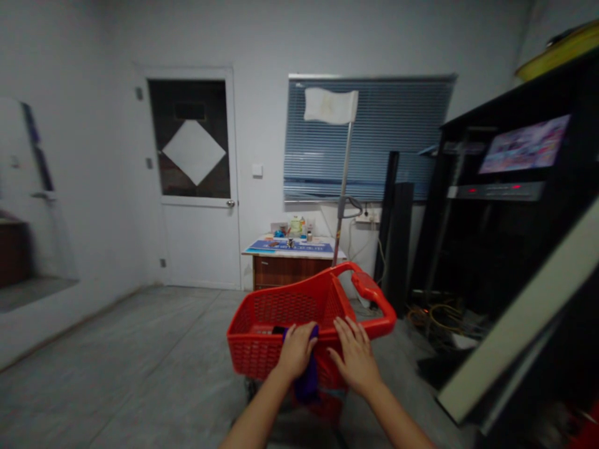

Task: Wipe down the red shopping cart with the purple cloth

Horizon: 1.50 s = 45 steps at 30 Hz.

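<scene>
A red plastic shopping cart (266, 350) stands before me on the floor, with its handle (381, 305) at the right. My left hand (296, 350) is closed around a purple cloth (307, 381) at the cart's near rim. Part of the cloth hangs down the outer side. My right hand (354, 354) rests on the same rim, its fingers stretched out and a little apart, holding nothing. A tall pole with a white flag-shaped panel (329, 106) rises behind the cart; where its foot stands is hidden.
A small desk (285, 269) with bottles stands at the back wall, below a window with blinds (397, 125). Left of it is a white door (199, 243). At right, a black rack (496, 243), loose cables (442, 315) and a leaning pale board (519, 324) border the floor.
</scene>
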Each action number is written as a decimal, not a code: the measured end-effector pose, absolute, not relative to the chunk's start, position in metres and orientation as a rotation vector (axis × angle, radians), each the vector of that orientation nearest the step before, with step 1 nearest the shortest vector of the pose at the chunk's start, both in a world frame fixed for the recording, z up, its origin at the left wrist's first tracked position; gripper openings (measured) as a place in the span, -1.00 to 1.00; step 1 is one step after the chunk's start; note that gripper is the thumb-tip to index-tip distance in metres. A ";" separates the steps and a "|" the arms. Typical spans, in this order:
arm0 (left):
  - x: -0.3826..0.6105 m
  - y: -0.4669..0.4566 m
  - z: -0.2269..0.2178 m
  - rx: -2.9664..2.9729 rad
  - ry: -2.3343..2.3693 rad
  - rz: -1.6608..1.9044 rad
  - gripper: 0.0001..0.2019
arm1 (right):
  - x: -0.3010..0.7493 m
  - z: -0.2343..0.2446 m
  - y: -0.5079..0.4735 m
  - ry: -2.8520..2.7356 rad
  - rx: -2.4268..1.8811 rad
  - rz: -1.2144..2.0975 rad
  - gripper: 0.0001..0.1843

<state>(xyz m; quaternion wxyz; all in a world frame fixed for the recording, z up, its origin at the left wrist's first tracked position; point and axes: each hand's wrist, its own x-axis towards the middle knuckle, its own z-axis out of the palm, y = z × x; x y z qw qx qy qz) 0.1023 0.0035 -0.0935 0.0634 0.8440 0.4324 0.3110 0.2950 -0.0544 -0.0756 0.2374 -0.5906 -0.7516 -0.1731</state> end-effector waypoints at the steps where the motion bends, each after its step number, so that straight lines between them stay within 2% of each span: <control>1: 0.101 0.004 -0.093 2.535 1.332 0.928 -0.61 | 0.294 -0.074 -0.055 -2.060 -1.630 -0.460 -0.32; 15: 0.108 0.004 -0.097 2.539 1.337 0.952 -0.57 | 0.298 -0.067 -0.053 -2.068 -1.660 -0.509 -0.31; 24: 0.121 -0.003 -0.073 2.508 1.377 0.818 -0.58 | 0.317 -0.063 -0.055 -1.969 -1.695 -0.535 -0.33; 30: 0.135 -0.004 -0.074 2.608 1.193 0.896 -0.57 | 0.318 -0.056 -0.060 -2.016 -1.666 -0.472 -0.34; 35: 0.121 0.004 -0.090 2.623 1.277 0.955 -0.59 | 0.317 -0.054 -0.062 -2.014 -1.693 -0.412 -0.32; 45: 0.147 -0.002 -0.078 2.604 1.138 1.008 -0.56 | 0.316 -0.052 -0.064 -2.016 -1.649 -0.461 -0.35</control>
